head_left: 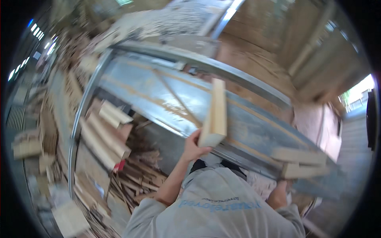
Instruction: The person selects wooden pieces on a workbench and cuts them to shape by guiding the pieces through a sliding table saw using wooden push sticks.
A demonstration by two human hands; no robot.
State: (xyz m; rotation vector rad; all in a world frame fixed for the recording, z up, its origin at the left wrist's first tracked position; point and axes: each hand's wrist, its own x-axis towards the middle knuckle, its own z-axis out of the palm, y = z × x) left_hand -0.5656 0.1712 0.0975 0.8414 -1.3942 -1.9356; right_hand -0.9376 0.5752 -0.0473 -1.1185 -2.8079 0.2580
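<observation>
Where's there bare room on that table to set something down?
The grey metal table looks bare, brown streaks aside, between the pale rectangular wooden block in the left hand and two pale wooden pieces by the right hand. Crowded: thin brown wooden scraps, lower left.

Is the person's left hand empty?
No, the left hand grips the near end of a pale wood block, its thumb and fingers pressed against it.
</observation>
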